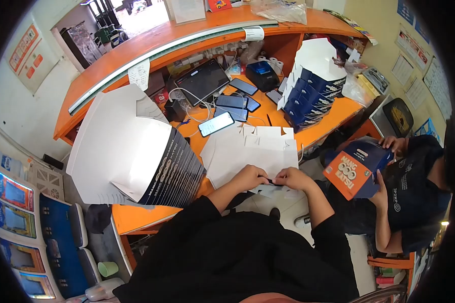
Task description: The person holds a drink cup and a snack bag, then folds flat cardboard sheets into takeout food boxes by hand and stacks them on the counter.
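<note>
A flat white cardboard box blank (253, 151) lies on the orange desk in front of me, its cut flaps at the far side. My left hand (253, 178) is closed in a pinch at the blank's near edge. Beside it my right hand (294, 180) pinches the same edge, fingers pressed together. A small dark strip shows between my fingertips; whether it is the blank's printed side I cannot tell. To the left of my hands stands a large stack of unfolded box blanks (121, 141), white inside and dark blue outside.
Folded dark blue boxes (313, 93) are stacked at the right. Several phones (217, 124), cables and a tablet (202, 81) lie behind the blank. A small black printer (262, 76) stands further back. At right, a co-worker (414, 187) holds a blue and orange box (351, 174).
</note>
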Available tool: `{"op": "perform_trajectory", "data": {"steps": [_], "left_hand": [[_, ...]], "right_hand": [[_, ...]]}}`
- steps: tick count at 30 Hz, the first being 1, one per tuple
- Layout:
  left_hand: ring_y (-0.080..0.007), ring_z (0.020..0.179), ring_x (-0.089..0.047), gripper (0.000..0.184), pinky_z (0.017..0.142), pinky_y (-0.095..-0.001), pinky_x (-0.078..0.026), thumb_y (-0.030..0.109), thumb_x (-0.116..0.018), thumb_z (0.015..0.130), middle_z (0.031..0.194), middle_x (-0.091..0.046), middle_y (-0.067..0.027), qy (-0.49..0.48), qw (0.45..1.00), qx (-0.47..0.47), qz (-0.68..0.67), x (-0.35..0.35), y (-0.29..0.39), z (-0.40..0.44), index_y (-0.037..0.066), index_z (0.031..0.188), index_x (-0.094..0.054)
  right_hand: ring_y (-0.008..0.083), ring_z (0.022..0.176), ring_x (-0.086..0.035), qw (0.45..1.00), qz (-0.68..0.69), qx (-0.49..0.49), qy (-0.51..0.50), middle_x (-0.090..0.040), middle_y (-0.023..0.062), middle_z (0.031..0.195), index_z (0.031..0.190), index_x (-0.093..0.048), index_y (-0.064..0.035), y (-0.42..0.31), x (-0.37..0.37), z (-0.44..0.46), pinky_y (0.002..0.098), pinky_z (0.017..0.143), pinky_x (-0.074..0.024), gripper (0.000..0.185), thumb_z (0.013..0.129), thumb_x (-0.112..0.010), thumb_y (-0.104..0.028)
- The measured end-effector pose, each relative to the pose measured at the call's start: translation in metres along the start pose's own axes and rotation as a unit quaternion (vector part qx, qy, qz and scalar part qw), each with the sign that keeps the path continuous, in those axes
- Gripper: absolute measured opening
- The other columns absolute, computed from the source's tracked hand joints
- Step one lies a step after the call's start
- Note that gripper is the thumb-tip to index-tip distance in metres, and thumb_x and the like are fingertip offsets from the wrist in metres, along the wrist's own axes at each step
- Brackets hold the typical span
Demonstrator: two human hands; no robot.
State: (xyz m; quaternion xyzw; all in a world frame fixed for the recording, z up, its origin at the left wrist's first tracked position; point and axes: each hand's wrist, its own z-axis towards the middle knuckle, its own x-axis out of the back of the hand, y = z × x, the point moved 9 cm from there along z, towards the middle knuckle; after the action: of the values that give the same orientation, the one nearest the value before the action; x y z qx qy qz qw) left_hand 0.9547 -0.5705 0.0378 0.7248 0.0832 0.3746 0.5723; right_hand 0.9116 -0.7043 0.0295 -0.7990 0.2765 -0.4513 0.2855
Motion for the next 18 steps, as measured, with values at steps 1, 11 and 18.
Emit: {"op": "perform_trajectory", "data": {"steps": [1,11,18], "left_hand": [[-0.0176,0.066,-0.063,0.016,0.066,-0.0304,-0.050,0.013,-0.074,0.080,0.078,-0.071,-0.0127,-0.009,1.000,0.005,0.003,-0.003,0.001,-0.001,0.002,0.090,-0.074],[-0.0239,0.077,-0.064,0.020,0.072,-0.0337,-0.049,0.017,-0.070,0.085,0.085,-0.070,-0.0129,-0.044,0.995,-0.081,0.042,-0.019,0.005,-0.011,0.002,0.099,-0.071],[-0.0144,0.078,-0.061,0.032,0.073,-0.0297,-0.049,0.030,-0.061,0.095,0.086,-0.069,-0.0077,-0.127,0.981,0.107,-0.098,-0.032,-0.059,0.000,0.000,0.100,-0.072]], "right_hand": [[0.0149,0.076,-0.061,0.999,0.025,-0.007,-0.029,-0.070,0.0081,0.083,0.098,-0.071,0.0002,0.006,-0.006,0.000,0.0317,0.070,-0.0480,0.033,0.090,-0.069,-0.032],[0.0100,0.070,-0.043,0.967,0.154,-0.111,-0.172,-0.056,-0.0035,0.080,0.111,-0.068,-0.0033,0.045,-0.027,0.020,0.0242,0.063,-0.0384,0.050,0.087,-0.070,-0.047],[0.0144,0.079,-0.047,0.973,0.101,-0.126,-0.168,-0.059,0.0041,0.093,0.116,-0.066,-0.0016,0.035,-0.030,0.026,0.0273,0.067,-0.0397,0.056,0.090,-0.062,-0.050]]}}
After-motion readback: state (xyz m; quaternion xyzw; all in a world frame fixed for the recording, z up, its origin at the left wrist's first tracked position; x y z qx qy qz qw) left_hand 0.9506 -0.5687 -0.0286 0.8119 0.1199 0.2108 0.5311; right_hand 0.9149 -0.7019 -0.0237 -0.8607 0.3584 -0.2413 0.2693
